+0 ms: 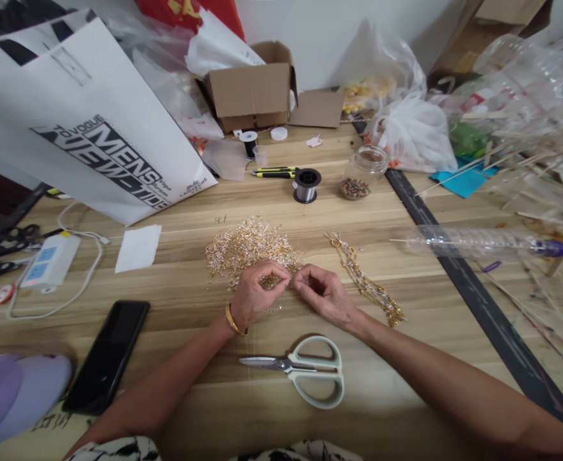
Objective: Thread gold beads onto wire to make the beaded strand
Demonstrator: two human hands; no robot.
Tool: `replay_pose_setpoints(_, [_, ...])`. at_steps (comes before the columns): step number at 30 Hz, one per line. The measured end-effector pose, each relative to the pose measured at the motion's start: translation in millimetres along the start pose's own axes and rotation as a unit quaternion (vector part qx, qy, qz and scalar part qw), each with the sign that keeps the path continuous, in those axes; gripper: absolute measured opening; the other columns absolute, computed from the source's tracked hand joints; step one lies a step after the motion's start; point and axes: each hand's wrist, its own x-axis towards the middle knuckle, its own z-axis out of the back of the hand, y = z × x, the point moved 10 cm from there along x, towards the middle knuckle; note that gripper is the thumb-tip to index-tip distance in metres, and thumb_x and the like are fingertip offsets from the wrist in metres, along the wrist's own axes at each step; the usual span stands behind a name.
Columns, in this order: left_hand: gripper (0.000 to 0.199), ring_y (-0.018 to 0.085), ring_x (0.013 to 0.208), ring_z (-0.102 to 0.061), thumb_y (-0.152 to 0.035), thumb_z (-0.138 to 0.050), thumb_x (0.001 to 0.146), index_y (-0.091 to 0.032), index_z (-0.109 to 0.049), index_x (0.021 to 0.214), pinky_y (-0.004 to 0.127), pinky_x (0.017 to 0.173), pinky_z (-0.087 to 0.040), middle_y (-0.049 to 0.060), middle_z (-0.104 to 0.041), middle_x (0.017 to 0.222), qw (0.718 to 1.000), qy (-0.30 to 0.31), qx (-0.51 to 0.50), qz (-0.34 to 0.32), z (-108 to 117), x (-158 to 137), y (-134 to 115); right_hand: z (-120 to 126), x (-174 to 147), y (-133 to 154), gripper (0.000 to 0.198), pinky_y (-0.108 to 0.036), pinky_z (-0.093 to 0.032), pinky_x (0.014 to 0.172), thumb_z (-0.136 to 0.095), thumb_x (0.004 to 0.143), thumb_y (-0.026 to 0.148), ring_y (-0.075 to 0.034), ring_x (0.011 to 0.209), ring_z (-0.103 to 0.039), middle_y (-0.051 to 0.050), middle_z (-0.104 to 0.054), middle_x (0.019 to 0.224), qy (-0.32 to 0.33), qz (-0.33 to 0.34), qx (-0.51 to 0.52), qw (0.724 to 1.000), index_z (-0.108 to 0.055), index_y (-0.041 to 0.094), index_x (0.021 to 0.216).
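Note:
My left hand (261,289), with a gold bracelet (234,320) at the wrist, is closed in a pinch at the front edge of a pile of small gold and pale beads (247,246). Close beside it, my right hand (325,293) pinches too, its fingertips almost meeting the left ones. Whatever sits between the fingertips is too small to make out. A short bit of beaded chain (274,309) shows just below the left hand. Strands of beaded chain (362,278) lie to the right of my right hand. White-handled scissors (305,370) rest nearer to me, blades pointing left.
Behind the pile stand a wire spool (307,186), a yellow-black utility knife (275,173) and a jar of dark beads (358,182). A phone (108,355) and a power strip (50,262) lie left. A large paper bag (89,121) leans behind; plastic bottles (487,242) and sticks crowd the right.

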Motion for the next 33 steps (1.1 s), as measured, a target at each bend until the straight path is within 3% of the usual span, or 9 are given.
replay_pose_setpoints(24, [0.010,0.017,0.074,-0.063,-0.010,-0.061,0.075,-0.017,-0.062,0.067,0.033,0.077,-0.049,0.005,-0.068,0.074,0.999,-0.001,0.031,-0.036,-1.2,-0.2,-8.3,2.6,0.8,1.4,0.017,-0.022,-0.031,0.050,-0.053,0.085,0.030,-0.010,0.055,-0.039,0.002,-0.045,0.061,-0.015,-0.003,0.005,1.000,-0.054,0.016,0.077])
replay_pose_setpoints(33, [0.008,0.017,0.075,-0.063,-0.011,-0.062,0.075,-0.017,-0.064,0.070,0.031,0.076,-0.050,0.005,-0.069,0.075,0.999,-0.007,0.031,-0.017,0.9,-0.8,-5.3,3.1,0.6,0.9,0.017,-0.023,-0.031,0.049,-0.053,0.085,0.031,-0.010,0.055,-0.039,0.002,-0.046,0.061,-0.016,-0.005,0.005,1.000,-0.054,0.016,0.077])
